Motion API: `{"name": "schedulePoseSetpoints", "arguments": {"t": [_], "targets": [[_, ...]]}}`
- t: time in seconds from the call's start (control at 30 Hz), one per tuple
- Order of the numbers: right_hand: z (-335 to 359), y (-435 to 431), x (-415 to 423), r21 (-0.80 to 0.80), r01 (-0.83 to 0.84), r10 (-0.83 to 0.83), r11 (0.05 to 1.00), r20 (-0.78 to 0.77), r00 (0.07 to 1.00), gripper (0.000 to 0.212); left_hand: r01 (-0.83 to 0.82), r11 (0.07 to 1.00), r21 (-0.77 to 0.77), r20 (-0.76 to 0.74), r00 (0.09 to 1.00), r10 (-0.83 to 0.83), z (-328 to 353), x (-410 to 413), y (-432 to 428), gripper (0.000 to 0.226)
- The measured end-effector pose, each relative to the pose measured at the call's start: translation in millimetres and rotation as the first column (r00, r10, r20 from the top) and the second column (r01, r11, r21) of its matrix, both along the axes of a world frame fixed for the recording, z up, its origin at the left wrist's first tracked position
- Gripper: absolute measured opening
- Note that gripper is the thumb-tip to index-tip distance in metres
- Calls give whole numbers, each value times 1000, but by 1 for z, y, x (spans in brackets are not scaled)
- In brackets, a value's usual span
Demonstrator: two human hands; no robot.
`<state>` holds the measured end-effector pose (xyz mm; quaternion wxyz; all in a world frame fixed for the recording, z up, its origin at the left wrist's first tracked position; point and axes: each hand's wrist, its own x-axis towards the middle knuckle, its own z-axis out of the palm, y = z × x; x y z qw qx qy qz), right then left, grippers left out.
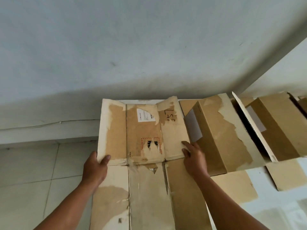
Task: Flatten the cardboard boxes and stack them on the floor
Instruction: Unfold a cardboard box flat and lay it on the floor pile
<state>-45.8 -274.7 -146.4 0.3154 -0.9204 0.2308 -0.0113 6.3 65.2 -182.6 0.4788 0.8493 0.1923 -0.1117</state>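
Flattening step in hand, by the look of it: pressing down the flaps of a worn, torn brown cardboard box (142, 130) spread through the centre of the frame, from the bottom edge up to the foot of the pale grey wall (132, 47). Pale tiled floor (29, 171) showing at lower left.

Left of centre, left hand (94, 170) gripping the box's left edge, thumb on top of the card, the other fingers curled under it and out of sight. Right of centre, right hand (194, 156) resting on the right flap, fingers (186, 144) straight and spread, pressing down and clasping nothing. Box lying between the two hands, touching both. Cannot tell whether its far half lies fully flat or tilts up against the wall.

Further right, a long brown rectangular carton with a grey patch (214, 135) just beside the right hand, seemingly not yet collapsed, and another brown carton (275, 123) at the far right.

Next move probably calling for a firm press along the creases, then a two-handed lift onto the floor. Soft, torn card likely to sag or rip if held by one edge.
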Motion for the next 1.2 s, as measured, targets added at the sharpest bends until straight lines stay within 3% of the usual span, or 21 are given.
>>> {"name": "schedulePoseSetpoints", "arguments": {"t": [0.27,0.53,0.67,0.83,1.03,1.2], "targets": [[95,-48,-26,-17,6,-1,1000,229,973,33,33,997,-66,263,965,-15,101,-7,-20,14],[208,-172,-153,108,24,-79,994,538,839,33,214,956,-201,515,853,-83,230,-74,-139,2],[237,-261,-236,164,112,-184,980,534,825,36,347,891,-294,538,830,-146,252,-126,-245,6],[243,-372,-323,86,230,-242,969,485,840,40,465,808,-362,488,833,-261,239,-172,-384,25],[229,-487,-396,148,306,-340,940,372,864,51,559,743,-369,449,807,-383,222,-201,-536,21],[197,-587,-428,207,460,-505,863,361,784,49,613,705,-356,410,780,-472,196,-208,-664,10]]}}
